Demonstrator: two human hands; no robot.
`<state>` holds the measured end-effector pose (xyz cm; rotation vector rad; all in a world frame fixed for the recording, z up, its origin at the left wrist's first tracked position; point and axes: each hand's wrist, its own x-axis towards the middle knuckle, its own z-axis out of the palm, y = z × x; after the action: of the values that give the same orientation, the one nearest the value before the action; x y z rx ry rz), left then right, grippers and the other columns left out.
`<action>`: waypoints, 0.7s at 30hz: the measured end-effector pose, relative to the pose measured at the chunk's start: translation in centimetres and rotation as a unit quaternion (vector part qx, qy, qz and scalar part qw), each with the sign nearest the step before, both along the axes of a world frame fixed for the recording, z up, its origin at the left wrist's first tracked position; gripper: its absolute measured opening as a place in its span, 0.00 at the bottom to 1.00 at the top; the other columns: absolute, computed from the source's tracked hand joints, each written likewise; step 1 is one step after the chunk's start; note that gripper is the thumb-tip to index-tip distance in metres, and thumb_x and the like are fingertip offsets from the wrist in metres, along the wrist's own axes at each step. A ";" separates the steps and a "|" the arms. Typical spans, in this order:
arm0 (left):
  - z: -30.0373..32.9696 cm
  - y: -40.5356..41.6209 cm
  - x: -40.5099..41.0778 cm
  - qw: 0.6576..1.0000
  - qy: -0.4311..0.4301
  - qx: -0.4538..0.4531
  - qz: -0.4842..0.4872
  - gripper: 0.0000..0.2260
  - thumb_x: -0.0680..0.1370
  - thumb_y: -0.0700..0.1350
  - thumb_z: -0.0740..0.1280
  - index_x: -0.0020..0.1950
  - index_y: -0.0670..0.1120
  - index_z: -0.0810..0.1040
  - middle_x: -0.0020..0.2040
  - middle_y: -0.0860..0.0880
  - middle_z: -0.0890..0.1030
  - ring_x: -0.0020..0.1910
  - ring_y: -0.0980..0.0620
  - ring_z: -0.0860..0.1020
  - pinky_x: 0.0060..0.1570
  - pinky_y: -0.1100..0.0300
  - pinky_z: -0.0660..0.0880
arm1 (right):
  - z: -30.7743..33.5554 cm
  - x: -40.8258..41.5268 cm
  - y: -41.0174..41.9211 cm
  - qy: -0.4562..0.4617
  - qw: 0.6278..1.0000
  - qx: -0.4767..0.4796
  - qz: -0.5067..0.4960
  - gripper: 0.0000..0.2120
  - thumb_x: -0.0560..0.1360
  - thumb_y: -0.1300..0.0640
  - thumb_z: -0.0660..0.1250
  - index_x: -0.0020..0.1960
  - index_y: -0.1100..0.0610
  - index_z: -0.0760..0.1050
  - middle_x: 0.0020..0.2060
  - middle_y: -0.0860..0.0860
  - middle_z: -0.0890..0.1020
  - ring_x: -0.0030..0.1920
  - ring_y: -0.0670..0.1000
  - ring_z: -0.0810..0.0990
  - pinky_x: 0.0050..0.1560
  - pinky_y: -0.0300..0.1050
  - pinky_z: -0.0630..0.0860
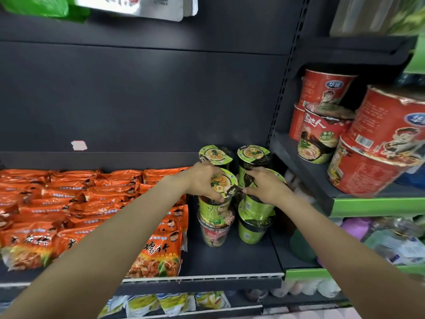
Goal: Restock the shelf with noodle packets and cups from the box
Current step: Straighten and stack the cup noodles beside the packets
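On the dark shelf (230,261), nearest its front lip, two stacks of green noodle cups (250,229) stand beside the orange noodle packets (69,203); the left hand (202,180) curls its fingers over the lid of the left stack's top cup (224,183), gripping it; the right hand (266,185) wraps the right stack's top cup (255,203); behind these, two more green-lidded cups (253,155) stand by the shelf's back panel; beyond the shelf's right edge, red cups (377,143) sit stacked.
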<state>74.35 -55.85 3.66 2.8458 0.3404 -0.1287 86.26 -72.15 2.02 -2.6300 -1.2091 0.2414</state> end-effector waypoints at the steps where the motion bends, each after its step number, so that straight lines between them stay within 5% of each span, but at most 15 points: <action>1: 0.1 -0.1 0.0 1.000 0.004 -0.009 -0.007 0.38 0.68 0.56 0.74 0.74 0.51 0.63 0.71 0.46 0.64 0.71 0.45 0.61 0.68 0.52 0.63 | 0.1 0.0 0.0 0.000 1.000 -0.002 0.004 0.33 0.75 0.50 0.67 0.75 0.58 0.59 0.74 0.56 0.60 0.73 0.57 0.59 0.72 0.49 0.59; 4: 0.2 -0.1 0.0 0.999 0.020 -0.043 -0.016 0.38 0.69 0.49 0.73 0.75 0.53 0.59 0.74 0.48 0.60 0.73 0.47 0.55 0.71 0.50 0.61 | 0.2 0.0 -0.1 0.006 1.000 -0.004 0.011 0.33 0.75 0.52 0.68 0.75 0.58 0.59 0.74 0.55 0.60 0.74 0.56 0.58 0.72 0.49 0.58; 9: -0.3 -0.7 0.2 1.000 0.030 -0.006 0.006 0.40 0.68 0.63 0.71 0.75 0.58 0.56 0.76 0.45 0.57 0.74 0.43 0.52 0.71 0.44 0.60 | 0.2 0.1 0.0 0.006 1.000 -0.004 0.011 0.33 0.75 0.52 0.68 0.75 0.57 0.59 0.75 0.55 0.59 0.74 0.55 0.57 0.73 0.48 0.57; 16: 0.1 0.1 0.0 1.000 0.026 -0.004 -0.008 0.39 0.68 0.56 0.73 0.74 0.57 0.59 0.73 0.47 0.61 0.72 0.44 0.57 0.68 0.47 0.64 | 0.7 0.8 -0.3 0.009 1.000 -0.007 0.012 0.32 0.73 0.53 0.70 0.74 0.56 0.62 0.72 0.54 0.65 0.71 0.54 0.64 0.67 0.44 0.63; 21: -0.2 0.1 0.6 0.999 0.028 0.035 -0.018 0.36 0.69 0.65 0.68 0.74 0.57 0.60 0.76 0.49 0.58 0.74 0.46 0.54 0.71 0.44 0.58 | 0.8 1.3 -0.1 0.024 0.999 0.031 -0.012 0.28 0.73 0.46 0.69 0.70 0.55 0.68 0.68 0.55 0.70 0.67 0.54 0.69 0.62 0.45 0.67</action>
<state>74.90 -55.80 3.48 2.9228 0.3116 -0.2084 87.52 -72.27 2.85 -2.5692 -1.1496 0.2570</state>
